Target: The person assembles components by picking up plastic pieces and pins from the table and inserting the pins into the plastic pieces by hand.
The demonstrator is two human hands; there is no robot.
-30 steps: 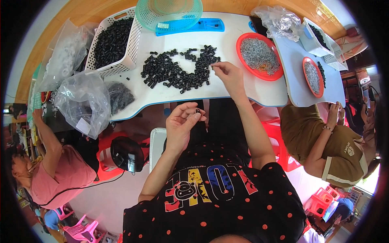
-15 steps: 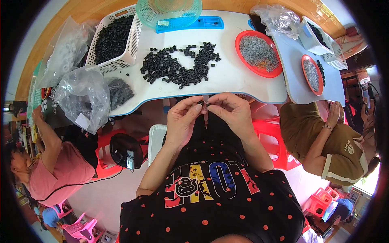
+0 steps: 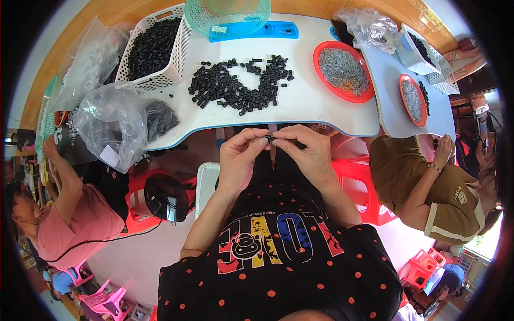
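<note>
Beyond the table's near edge, on my side, my left hand (image 3: 238,158) pinches a small black cylindrical piece (image 3: 268,138) between thumb and fingers. The fingertips of my right hand (image 3: 306,152) are closed against the same piece from the other side. Whether the right hand also holds a smaller part is hidden by its fingers. On the white table ahead lies a loose spread of similar black pieces (image 3: 217,85). Right of them, a red plate (image 3: 357,98) carries a pile of thin grey metal-looking bits (image 3: 342,69).
At the left stand a white perforated basket (image 3: 176,67) of black pieces and clear plastic bags (image 3: 110,120). A green colander (image 3: 227,16) overlaps a blue tray (image 3: 254,31) at the back. One person (image 3: 80,214) sits left, another (image 3: 428,187) right, beside red stools (image 3: 361,179).
My right fingertips have come in to the left, closing the small gap to the black piece in my left hand. The view has shifted slightly.
</note>
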